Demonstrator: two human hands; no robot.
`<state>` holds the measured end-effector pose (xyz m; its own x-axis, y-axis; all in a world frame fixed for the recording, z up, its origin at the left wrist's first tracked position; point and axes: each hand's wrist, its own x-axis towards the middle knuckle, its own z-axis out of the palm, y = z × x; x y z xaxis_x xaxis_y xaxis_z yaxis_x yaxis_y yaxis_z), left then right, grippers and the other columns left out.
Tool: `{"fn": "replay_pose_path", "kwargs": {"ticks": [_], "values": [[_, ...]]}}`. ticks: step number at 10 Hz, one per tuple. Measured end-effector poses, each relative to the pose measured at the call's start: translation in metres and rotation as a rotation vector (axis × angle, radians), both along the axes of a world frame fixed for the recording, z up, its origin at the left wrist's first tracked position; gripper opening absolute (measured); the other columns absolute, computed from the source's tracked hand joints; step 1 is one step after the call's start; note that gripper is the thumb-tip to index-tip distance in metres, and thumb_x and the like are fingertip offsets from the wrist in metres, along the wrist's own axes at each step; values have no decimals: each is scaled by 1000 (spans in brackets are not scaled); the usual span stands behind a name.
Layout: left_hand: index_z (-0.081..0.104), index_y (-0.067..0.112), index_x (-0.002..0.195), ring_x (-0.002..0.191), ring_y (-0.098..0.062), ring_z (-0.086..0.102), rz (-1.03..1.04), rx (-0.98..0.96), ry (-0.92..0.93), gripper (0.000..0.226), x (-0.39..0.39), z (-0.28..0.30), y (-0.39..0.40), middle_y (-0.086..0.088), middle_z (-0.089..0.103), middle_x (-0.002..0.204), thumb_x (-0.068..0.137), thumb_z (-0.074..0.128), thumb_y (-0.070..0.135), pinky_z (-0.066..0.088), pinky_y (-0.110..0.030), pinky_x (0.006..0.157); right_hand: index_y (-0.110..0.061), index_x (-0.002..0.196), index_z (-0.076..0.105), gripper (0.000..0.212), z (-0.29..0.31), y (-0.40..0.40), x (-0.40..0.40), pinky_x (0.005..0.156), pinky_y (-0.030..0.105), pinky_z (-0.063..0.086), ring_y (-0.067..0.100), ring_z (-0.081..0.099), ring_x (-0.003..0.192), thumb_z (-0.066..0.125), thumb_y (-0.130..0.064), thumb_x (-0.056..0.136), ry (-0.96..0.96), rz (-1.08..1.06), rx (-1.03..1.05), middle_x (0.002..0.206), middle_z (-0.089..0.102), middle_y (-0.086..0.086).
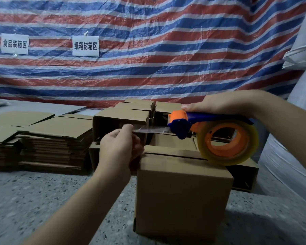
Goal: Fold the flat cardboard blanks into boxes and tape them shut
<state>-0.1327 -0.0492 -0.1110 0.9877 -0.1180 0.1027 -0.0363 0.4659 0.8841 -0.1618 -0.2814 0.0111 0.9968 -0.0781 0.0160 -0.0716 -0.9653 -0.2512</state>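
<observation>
**Tape drawn out above an unsealed box: where it could slip**

The right hand point(217, 105) is gripping the blue handle of the blue-and-orange plastic tape dispenser point(198, 124), its fingers curled round it, while the roll of clear packing tape point(228, 144) is hanging just above the top of the folded brown cardboard box point(182, 197) standing on the speckled floor point(42, 200). The left hand point(120, 147) is pinching the free end of the clear tape strip point(150, 129) between thumb and fingertips, holding it stretched in the air, apart from the box.

The box's top flaps are meeting along a dark seam point(175, 155) that is looking slightly open and is not yet taped. Nothing is pressing the flaps down, so they may spring apart as the tape is landing, leaving a gap. The suspended strip may also twist or stick to itself, or come down off the seam.

The stack of flat brown cardboard blanks point(42, 144) is lying to the left, with several folded boxes point(124, 121) behind
</observation>
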Motion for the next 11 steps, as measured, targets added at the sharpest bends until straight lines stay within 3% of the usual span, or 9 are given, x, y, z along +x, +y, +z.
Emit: {"fn": "replay_pose_path", "kwargs": {"ticks": [1, 2, 3, 6, 7, 8, 9, 10, 11], "values": [[56, 13, 68, 45, -11, 42, 26, 103, -59, 32, 7, -23, 7, 2, 49, 51, 94, 61, 31, 37, -24, 47, -32, 111, 58, 36, -1, 5, 2, 83, 24, 47, 5, 58, 90, 52, -63, 94, 7, -1, 16, 124, 63, -2], [55, 12, 69, 44, -8, 39, 34, 144, -64, 30, 13, -39, 10, 5, 47, 49, 94, 60, 27, 33, -23, 44, -24, 91, 69, 67, 5, 22, 4, 66, 24, 48, 10, 71, 66, 53, -87, 74, 87, -151, -69, 92, 78, -1], [55, 11, 69, 42, -8, 37, 11, 133, 1, 29, 15, -51, 13, 3, 46, 51, 95, 59, 22, 32, -20, 38, -23, 88, 70, 79, 4, 34, 10, 57, 25, 47, 11, 69, 53, 48, -95, 65, 182, -205, -174, 66, 74, -3], [61, 9, 71, 41, -7, 40, -18, 145, 87, 27, 14, -69, 15, 3, 52, 52, 94, 60, 24, 35, -20, 41, -23, 88, 70, 75, 1, 43, 18, 45, 18, 44, 8, 66, 48, 47, -93, 70, 171, -225, -232, 60, 71, -6], [63, -1, 77, 49, -13, 44, -79, 203, 86, 32, 10, -76, 11, -2, 54, 57, 94, 61, 27, 38, -25, 48, -23, 86, 71, 76, 1, 41, 17, 50, 21, 45, 9, 66, 49, 47, -93, 69, 180, -222, -222, 62, 72, -4], [60, -10, 92, 73, -26, 47, -118, 225, 58, 41, 3, -82, 5, -11, 56, 75, 93, 62, 31, 39, -39, 68, -23, 84, 70, 76, 0, 41, 17, 53, 23, 45, 10, 66, 49, 47, -94, 69, 173, -222, -204, 63, 72, -4], [64, 1, 89, 78, -27, 46, -134, 270, 65, 32, 4, -80, 3, -10, 54, 77, 91, 61, 32, 37, -42, 71, -23, 87, 70, 75, 1, 41, 17, 48, 20, 45, 10, 67, 50, 48, -93, 70, 179, -232, -192, 63, 73, -4], [63, 6, 85, 75, -25, 45, -183, 334, 165, 36, 5, -85, 4, -7, 54, 76, 90, 59, 42, 36, -36, 69, -23, 91, 70, 77, 1, 42, 17, 51, 21, 46, 10, 68, 52, 48, -93, 68, 192, -239, -191, 65, 74, -3], [58, 7, 89, 70, -18, 47, -147, 412, 236, 29, 3, -94, 7, -6, 55, 82, 91, 61, 37, 39, -30, 64, -22, 93, 69, 76, 2, 43, 16, 47, 19, 47, 10, 69, 53, 50, -92, 69, 202, -248, -163, 66, 74, -3]]}}
